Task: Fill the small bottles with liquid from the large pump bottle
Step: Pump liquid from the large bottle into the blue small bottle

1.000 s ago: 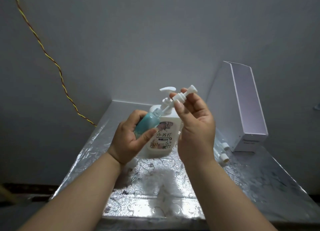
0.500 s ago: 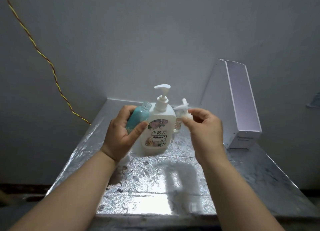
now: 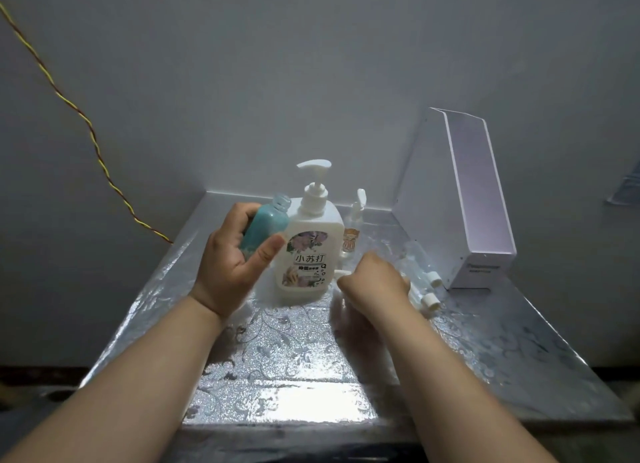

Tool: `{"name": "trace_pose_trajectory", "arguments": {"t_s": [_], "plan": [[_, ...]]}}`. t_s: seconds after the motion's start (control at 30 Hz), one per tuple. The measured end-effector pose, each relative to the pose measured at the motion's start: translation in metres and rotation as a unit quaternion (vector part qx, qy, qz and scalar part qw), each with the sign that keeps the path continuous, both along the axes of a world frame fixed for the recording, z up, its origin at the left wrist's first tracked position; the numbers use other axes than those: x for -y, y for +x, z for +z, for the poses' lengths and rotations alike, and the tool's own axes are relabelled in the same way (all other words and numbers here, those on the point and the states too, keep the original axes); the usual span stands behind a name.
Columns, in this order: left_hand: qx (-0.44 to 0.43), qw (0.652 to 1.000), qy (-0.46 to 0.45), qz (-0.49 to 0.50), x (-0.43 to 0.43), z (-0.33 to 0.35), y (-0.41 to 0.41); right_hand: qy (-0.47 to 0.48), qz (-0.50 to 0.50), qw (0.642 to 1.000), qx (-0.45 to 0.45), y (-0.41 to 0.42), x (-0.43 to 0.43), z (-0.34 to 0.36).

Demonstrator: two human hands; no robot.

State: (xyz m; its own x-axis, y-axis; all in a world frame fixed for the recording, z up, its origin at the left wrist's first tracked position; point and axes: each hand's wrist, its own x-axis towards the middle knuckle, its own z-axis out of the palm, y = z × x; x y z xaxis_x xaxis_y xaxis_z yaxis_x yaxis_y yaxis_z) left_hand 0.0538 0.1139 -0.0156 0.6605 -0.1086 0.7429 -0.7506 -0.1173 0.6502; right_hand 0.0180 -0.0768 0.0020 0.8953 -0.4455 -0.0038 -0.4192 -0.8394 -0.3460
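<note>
The large white pump bottle (image 3: 309, 251) stands upright in the middle of the silver table (image 3: 284, 365). My left hand (image 3: 230, 265) grips a small teal bottle (image 3: 265, 228) just left of it, tilted, with its neck uncapped. My right hand (image 3: 375, 282) is low on the table to the right of the large bottle, its fingers curled round a small white pump cap (image 3: 341, 273) whose tip sticks out on the left. A clear small bottle with a white spray top (image 3: 354, 235) stands behind the large bottle.
Clear small bottles with white caps (image 3: 431, 289) lie on the table right of my right hand. A white box (image 3: 481, 199) leans against the wall at the back right. A yellow-red twisted wire (image 3: 86, 123) runs down the left wall.
My right hand took the pump cap off the teal bottle and lowered it to the table right of the large bottle. My left hand shifted the teal bottle left.
</note>
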Motion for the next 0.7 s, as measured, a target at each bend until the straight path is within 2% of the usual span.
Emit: {"name": "trace_pose_trajectory", "arguments": {"t_s": [0.1,0.17,0.3,0.43,0.6,0.7], "plan": [[-0.008,1.0,-0.003,0.001,0.0,0.0,0.0,0.001,0.002,1.0,-0.031,0.002,0.003,0.002],[-0.024,1.0,-0.014,0.0,0.0,-0.001,0.002,0.021,-0.009,1.0,-0.017,0.004,0.006,0.009],[-0.046,0.998,-0.028,-0.009,0.002,-0.002,0.002,0.068,-0.018,0.991,0.117,0.006,0.004,0.04],[-0.046,0.998,-0.033,-0.02,0.003,-0.001,0.002,0.094,0.026,0.964,0.246,0.016,-0.012,0.08],[-0.022,0.997,0.025,0.073,0.002,-0.001,0.008,0.102,0.054,0.947,0.3,0.043,-0.029,0.12],[-0.02,0.996,0.021,0.081,0.002,0.002,0.008,0.087,0.068,0.955,0.277,0.058,-0.035,0.138]]}}
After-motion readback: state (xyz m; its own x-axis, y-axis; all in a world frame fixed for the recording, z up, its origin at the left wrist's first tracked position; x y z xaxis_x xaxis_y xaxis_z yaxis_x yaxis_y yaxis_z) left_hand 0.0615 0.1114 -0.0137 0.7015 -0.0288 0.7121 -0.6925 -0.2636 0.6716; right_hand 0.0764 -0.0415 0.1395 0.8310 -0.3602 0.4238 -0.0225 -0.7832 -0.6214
